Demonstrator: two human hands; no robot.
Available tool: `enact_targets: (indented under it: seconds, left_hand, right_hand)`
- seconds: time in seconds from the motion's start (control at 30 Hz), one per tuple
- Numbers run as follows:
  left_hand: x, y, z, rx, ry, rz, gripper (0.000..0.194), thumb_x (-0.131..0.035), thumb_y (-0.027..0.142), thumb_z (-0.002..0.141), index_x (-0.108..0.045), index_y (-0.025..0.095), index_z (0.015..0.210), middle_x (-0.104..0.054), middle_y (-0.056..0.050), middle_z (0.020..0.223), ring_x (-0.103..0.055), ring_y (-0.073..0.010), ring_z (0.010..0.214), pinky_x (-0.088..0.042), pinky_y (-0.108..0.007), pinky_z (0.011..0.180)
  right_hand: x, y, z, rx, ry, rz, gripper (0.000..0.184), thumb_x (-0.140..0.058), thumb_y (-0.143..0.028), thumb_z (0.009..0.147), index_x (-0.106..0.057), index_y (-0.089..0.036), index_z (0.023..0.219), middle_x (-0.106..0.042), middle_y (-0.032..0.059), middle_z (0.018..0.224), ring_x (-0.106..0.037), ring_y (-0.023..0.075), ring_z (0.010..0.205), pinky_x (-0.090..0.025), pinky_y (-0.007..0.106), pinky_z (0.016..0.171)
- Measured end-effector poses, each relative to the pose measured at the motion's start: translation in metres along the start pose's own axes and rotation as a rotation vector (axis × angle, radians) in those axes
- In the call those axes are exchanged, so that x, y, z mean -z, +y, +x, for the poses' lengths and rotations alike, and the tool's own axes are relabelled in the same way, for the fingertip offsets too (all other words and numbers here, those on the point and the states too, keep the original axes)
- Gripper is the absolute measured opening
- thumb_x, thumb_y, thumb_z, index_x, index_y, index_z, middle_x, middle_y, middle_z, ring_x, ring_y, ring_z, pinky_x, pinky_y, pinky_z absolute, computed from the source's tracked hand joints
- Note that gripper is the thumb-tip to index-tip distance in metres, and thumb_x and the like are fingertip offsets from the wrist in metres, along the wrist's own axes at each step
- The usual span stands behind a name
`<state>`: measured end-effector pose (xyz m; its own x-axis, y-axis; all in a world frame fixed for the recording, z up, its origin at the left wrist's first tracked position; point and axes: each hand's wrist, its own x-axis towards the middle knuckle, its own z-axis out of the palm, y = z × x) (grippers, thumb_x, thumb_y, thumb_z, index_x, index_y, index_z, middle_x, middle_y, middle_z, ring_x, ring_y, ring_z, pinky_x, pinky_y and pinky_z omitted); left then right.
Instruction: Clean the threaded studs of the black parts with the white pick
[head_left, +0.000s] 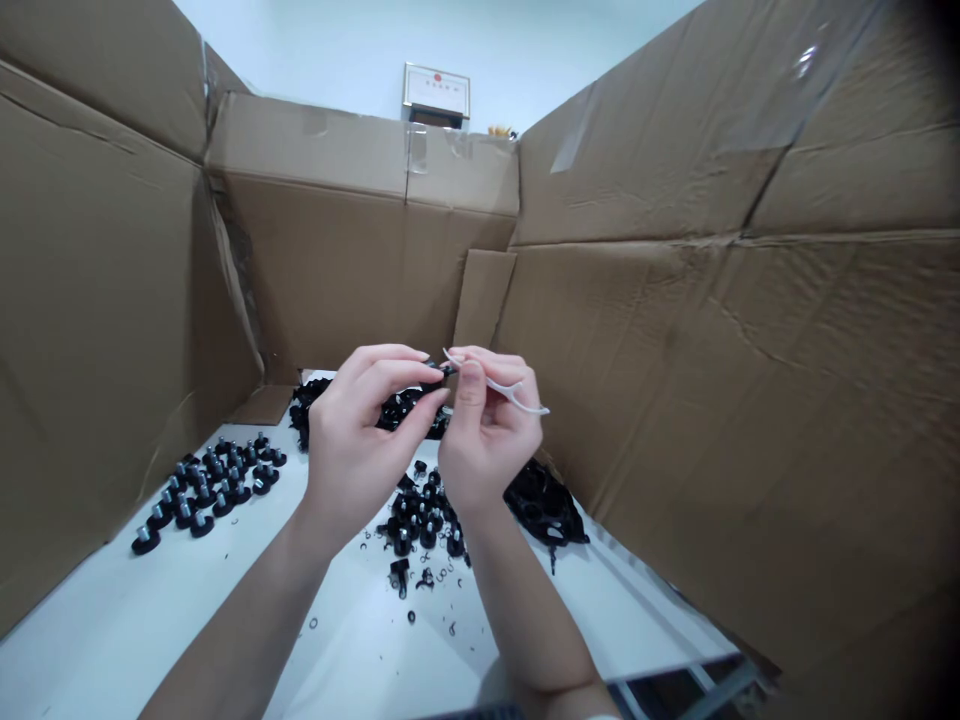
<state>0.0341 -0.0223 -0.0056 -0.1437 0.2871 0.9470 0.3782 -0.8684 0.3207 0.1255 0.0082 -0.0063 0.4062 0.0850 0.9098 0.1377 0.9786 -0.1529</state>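
Note:
Both hands are raised close together above the table. My left hand (367, 430) is closed, pinching a small black part (433, 383) between thumb and fingertips; most of that part is hidden. Against it, my right hand (491, 415) is closed around a thin white tool (514, 393) with a forked, curved end sticking out to the right. The tool's other tip shows just above the right thumb. Below the hands lies a loose heap of black knobs with metal studs (424, 515), among small black rings and scraps.
Rows of black studded knobs (214, 480) stand on the white table (360, 655) at left. Black plastic bags (544, 505) lie at the right and behind the hands. Tall cardboard walls (337, 260) enclose the left, back and right sides.

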Motion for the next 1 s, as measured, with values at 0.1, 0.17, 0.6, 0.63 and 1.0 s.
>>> enact_targets:
  seconds: [0.1,0.17,0.6,0.63,1.0]
  left_hand:
    - [0.001,0.000,-0.001,0.063,-0.008,-0.108,0.025,-0.072,0.013,0.077,-0.066,0.023,0.099,-0.066,-0.002,0.100,-0.066,-0.0150,0.095,-0.059,-0.028,0.085]
    - [0.004,0.000,0.000,0.090,-0.010,-0.152,0.032,-0.073,0.013,0.076,-0.065,0.024,0.105,-0.066,-0.002,0.100,-0.067,-0.0150,0.096,-0.059,-0.029,0.090]
    - [0.029,-0.005,0.012,0.020,-0.278,0.017,0.022,-0.067,0.010,0.080,-0.068,0.020,0.099,-0.067,-0.002,0.100,-0.065,-0.0135,0.092,-0.057,-0.025,0.082]
    - [0.030,-0.007,0.013,-0.012,-0.303,0.047,0.021,-0.067,0.011,0.080,-0.069,0.020,0.099,-0.068,-0.002,0.100,-0.065,-0.0133,0.091,-0.057,-0.025,0.080]
    - [0.028,-0.033,0.015,-0.139,-0.386,-0.208,0.031,-0.073,0.005,0.074,-0.069,0.021,0.100,-0.067,-0.004,0.100,-0.066,-0.0144,0.095,-0.058,-0.025,0.081]
  right_hand:
    - [0.012,-0.002,0.010,0.022,-0.043,-0.029,0.014,-0.054,-0.020,0.092,-0.067,-0.025,0.093,-0.068,0.0027,0.092,-0.068,0.0153,0.090,-0.057,0.034,0.079]
    - [0.023,-0.004,0.017,0.040,-0.162,-0.081,0.025,-0.049,-0.019,0.094,-0.067,-0.029,0.108,-0.071,0.0019,0.095,-0.069,0.0152,0.089,-0.058,0.035,0.080]
    - [0.041,-0.011,0.031,0.056,-0.586,-0.239,0.017,-0.062,-0.010,0.084,-0.069,-0.024,0.090,-0.075,-0.0015,0.087,-0.070,0.0119,0.081,-0.057,0.026,0.075]
    - [0.042,-0.011,0.030,0.019,-0.584,-0.247,0.017,-0.062,-0.010,0.083,-0.070,-0.024,0.087,-0.075,-0.0020,0.084,-0.070,0.0119,0.079,-0.056,0.026,0.074]
    - [0.034,0.014,0.040,-1.105,-0.554,0.458,0.020,-0.083,-0.022,0.054,-0.068,-0.018,0.068,-0.066,-0.0037,0.061,-0.063,0.0089,0.052,-0.057,0.024,0.055]
